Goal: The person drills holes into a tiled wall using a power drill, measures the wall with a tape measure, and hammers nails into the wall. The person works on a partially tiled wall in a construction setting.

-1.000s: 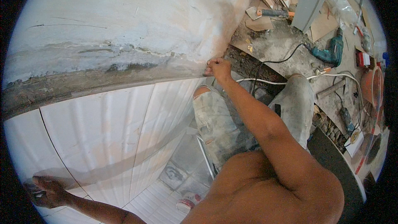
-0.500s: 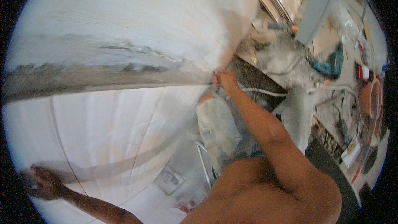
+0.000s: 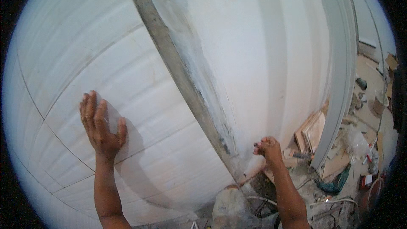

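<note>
My left hand (image 3: 101, 129) is open, fingers spread against the white wall tiles (image 3: 161, 110), casting a shadow beside it. A rough bare cement strip (image 3: 178, 72) separates the tiles from a pale plastered wall (image 3: 237, 59). My right hand (image 3: 268, 148) is closed, fingertips pinched round something small and dark that I cannot make out, in front of the plastered wall's lower part, right of the strip's lower end.
Stacked tiles (image 3: 309, 129) lean beside a grey upright frame (image 3: 343, 101). A teal drill (image 3: 333, 186), cables, a clear plastic bag (image 3: 356, 144) and a bucket (image 3: 378, 104) lie on the cluttered floor at right. My dusty knee (image 3: 224, 205) is at the bottom.
My view has swung up from my body and the floor to the wall. My left hand now shows upright and spread on higher tiles; my right hand remains closed near the wall's lower corner.
</note>
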Tool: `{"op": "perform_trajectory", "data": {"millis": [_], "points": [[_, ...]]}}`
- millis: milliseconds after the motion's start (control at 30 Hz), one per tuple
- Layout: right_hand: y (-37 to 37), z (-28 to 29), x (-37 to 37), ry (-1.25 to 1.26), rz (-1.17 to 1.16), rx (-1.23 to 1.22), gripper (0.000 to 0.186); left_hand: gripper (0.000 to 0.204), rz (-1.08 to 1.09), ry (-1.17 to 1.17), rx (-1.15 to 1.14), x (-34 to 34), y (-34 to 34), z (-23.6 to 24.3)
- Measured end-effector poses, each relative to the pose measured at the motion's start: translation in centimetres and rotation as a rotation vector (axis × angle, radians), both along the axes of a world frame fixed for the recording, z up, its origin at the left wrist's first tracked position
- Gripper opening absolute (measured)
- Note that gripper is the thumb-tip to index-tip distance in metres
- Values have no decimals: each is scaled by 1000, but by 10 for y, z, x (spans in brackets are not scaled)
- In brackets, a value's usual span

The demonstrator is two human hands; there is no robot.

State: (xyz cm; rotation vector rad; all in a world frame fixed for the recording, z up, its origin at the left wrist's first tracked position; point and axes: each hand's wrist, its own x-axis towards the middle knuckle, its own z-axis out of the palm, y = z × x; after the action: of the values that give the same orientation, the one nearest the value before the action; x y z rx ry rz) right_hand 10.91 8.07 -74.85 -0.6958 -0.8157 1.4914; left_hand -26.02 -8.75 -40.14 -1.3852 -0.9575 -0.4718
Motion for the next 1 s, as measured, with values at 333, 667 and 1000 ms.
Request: {"op": "perform_trajectory", "data": {"millis": [333, 667, 1000], "points": [[-18, 295, -6, 210, 131, 796, 27, 49, -35, -60, 0, -2, -1, -4], [-24, 307, -14, 372, 255, 744, 21, 49, -57, -74, -23, -2, -4, -4], [-16, 383, -40, -279, -140, 973, 23, 42, -86, -122, -26, 0, -4, -4]]}}
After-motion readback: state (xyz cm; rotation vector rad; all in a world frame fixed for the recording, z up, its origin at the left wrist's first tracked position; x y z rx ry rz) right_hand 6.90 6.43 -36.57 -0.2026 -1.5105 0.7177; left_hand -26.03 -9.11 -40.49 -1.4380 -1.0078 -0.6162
